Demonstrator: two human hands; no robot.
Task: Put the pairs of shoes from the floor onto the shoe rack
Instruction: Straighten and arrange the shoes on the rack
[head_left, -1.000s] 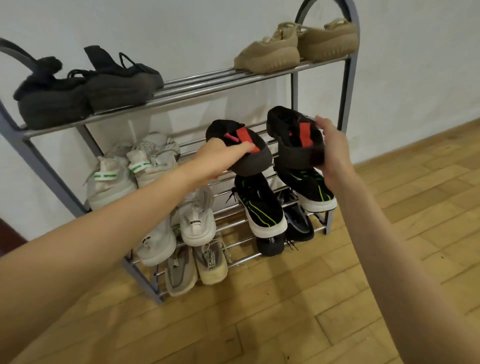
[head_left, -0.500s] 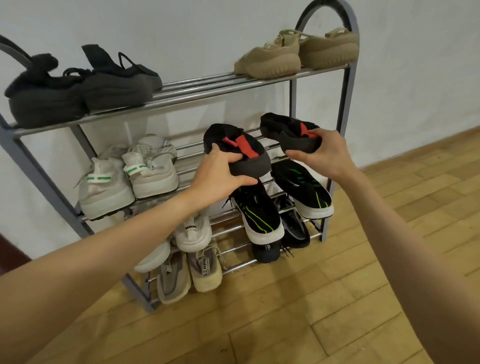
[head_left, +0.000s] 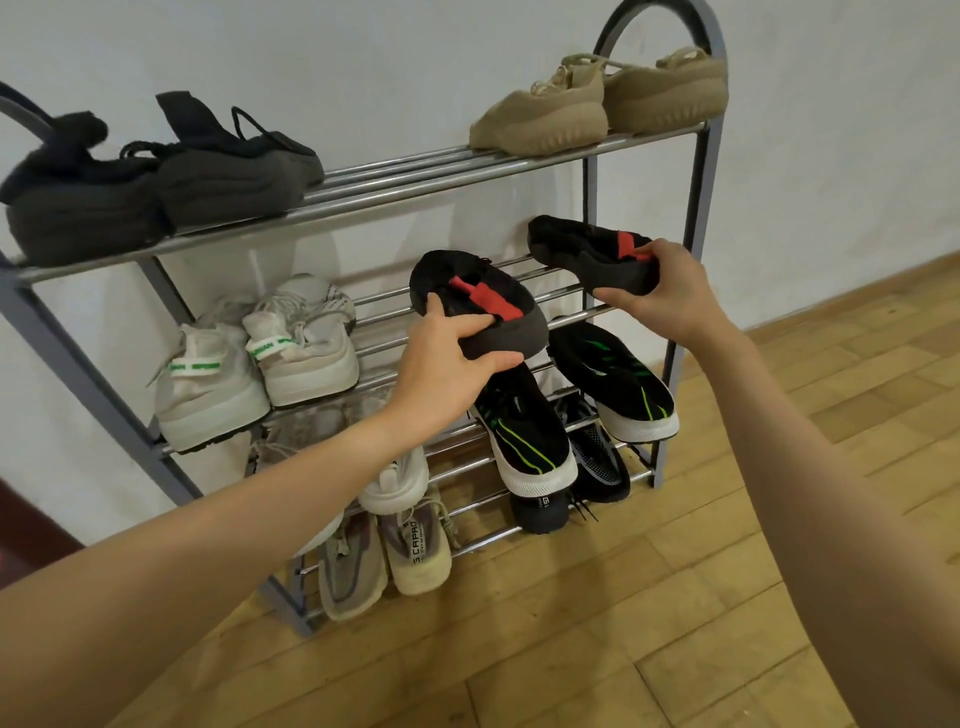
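Two black shoes with red heel tabs are held at the second tier of the shoe rack (head_left: 467, 171), on its right half. The left black shoe (head_left: 483, 306) has its long axis running from about 10 o'clock at the toe to 4 o'clock at the heel, heel toward the camera, opening up. It sits over the tier's front rails; whether its sole rests fully on them cannot be told. The left hand (head_left: 447, 364) grips its heel end, fingers curled over the collar into the opening and thumb pressed under the heel.

The right black shoe (head_left: 587, 254) lies at 2 o'clock from the first, apart from it, long axis from about 10 o'clock at the toe to 4 o'clock at the heel, toe toward the wall. The right hand (head_left: 670, 291) holds its heel, fingers wrapped beneath and thumb on the red tab. Its forepart is over the rear rails; contact is not clear.

On the same tier, at 9 o'clock, stands a white pair with green tabs (head_left: 254, 364), heels outward. Directly below, at 6 o'clock, a black pair with green stripes (head_left: 571, 410) lies heels outward. The top tier carries a dark pair (head_left: 156, 182) at 10 o'clock and a tan pair (head_left: 597, 104) at 1 o'clock. Lower tiers hold a beige pair (head_left: 384, 561) and black shoes (head_left: 571, 483). The rack stands on a wooden floor (head_left: 675, 623) against a white wall (head_left: 363, 62).
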